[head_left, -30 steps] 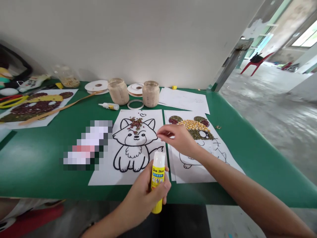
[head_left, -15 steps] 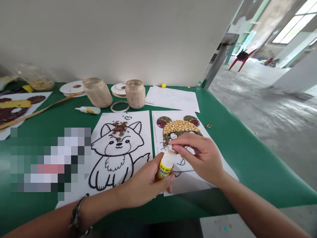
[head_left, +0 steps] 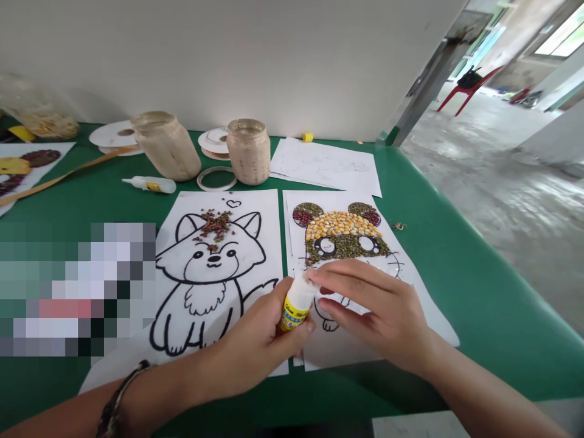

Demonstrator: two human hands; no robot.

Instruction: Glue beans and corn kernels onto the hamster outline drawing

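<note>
While the left hand [head_left: 260, 340] is gripping the tilted glue stick [head_left: 294, 313] low in the centre of the frame, the right hand [head_left: 387, 319] is holding its fingers loosely apart — they were pinched together half a second ago — and one is touching the white top. Contact is thus falling on the glue, between the fox drawing [head_left: 212, 292] left of centre and the seeded, round-eared drawing [head_left: 347, 226] right of centre.

Green bench [head_left: 497, 334], set against a pale wall [head_left: 274, 61]. Beyond stood a red chair [head_left: 469, 91] on grey, shiny floor [head_left: 488, 164]; a window [head_left: 563, 38] shone bright.
</note>
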